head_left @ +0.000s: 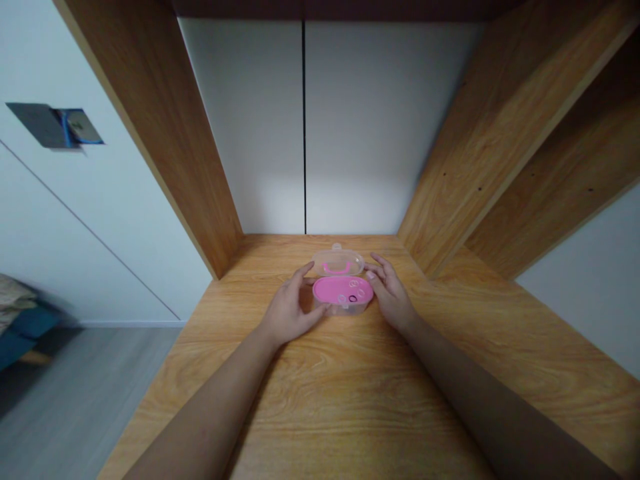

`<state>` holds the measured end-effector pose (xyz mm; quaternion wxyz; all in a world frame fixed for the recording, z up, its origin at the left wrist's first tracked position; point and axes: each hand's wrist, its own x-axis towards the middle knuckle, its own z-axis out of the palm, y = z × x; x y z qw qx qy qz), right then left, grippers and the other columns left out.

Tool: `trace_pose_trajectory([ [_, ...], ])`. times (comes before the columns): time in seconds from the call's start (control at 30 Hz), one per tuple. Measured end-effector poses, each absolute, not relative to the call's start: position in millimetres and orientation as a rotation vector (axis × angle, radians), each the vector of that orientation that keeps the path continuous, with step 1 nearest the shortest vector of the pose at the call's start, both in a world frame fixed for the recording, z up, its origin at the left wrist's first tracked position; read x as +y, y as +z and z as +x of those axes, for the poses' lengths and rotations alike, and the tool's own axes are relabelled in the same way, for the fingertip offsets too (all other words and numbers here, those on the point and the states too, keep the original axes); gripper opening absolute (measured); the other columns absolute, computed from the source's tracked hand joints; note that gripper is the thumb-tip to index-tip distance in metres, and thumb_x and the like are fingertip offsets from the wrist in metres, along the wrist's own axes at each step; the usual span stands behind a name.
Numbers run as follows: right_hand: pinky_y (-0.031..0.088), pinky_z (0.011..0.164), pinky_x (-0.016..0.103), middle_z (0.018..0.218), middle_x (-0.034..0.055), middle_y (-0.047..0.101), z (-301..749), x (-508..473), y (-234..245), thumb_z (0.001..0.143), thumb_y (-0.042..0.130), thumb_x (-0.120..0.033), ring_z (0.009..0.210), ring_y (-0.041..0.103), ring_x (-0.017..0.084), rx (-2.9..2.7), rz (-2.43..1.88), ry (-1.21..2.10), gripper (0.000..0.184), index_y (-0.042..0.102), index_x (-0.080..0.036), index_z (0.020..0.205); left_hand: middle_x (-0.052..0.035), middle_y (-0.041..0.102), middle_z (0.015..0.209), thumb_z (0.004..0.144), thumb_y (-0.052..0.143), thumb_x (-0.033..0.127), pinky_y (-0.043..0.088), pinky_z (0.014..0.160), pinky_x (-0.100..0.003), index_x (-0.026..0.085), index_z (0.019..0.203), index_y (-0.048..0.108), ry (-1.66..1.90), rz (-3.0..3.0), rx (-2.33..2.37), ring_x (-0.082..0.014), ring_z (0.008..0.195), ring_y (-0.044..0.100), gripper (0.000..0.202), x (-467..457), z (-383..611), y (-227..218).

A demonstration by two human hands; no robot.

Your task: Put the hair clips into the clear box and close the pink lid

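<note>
A clear plastic oval box (343,290) with a pink panel sat centred near the far edge of the light oak-grain table (320,413). The left hand (290,313) and right hand (393,293) curved around its two ends, fingers spread, forearms reaching in from the near edge; whether they gripped it was hard to tell. Tiny rings (353,298) on the pink were too small to make out.

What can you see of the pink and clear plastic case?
A small oval case of clear plastic, with a pink oval panel in front carrying clear rings and a dark ring. A clear rear section holds a curved pink piece. It lies on the wooden surface, between the left hand, which touches its left end, and the right hand, at its right end; contact there is unclear.
</note>
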<state>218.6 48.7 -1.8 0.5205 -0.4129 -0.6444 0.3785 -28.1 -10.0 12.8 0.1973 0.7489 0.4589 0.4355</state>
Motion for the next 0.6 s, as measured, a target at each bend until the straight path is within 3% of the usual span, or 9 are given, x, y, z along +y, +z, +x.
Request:
trace_pose_trajectory([
  [0.33, 0.039, 0.110, 0.050, 0.129, 0.0129, 0.061, 223.0, 48.8, 2.0, 0.096, 0.052, -0.052, 0.123, 0.057, 0.027, -1.551, -0.926, 0.749, 0.052, 0.043, -0.025, 0.139, -0.0130, 0.071, 0.121, 0.080, 0.076, 0.034, 0.052, 0.100, -0.047, 0.023, 0.150, 0.027, 1.230, 2.070, 1.275, -0.0281, 0.112, 0.068, 0.086, -9.7, -27.4, 12.0],
  [0.6, 0.043, 0.105, 0.046, 0.119, 0.0099, 0.062, 224.9, 48.0, 4.6, 0.097, 0.051, -0.049, 0.116, 0.058, 0.025, -1.558, -0.916, 0.652, 0.042, 0.051, -0.025, 0.132, -0.0129, 0.071, 0.121, 0.080, 0.076, 0.035, 0.051, 0.101, -0.047, 0.023, 0.151, 0.026, 1.235, 2.076, 1.282, -0.0279, 0.113, 0.068, 0.088, -10.0, -27.2, 13.6],
])
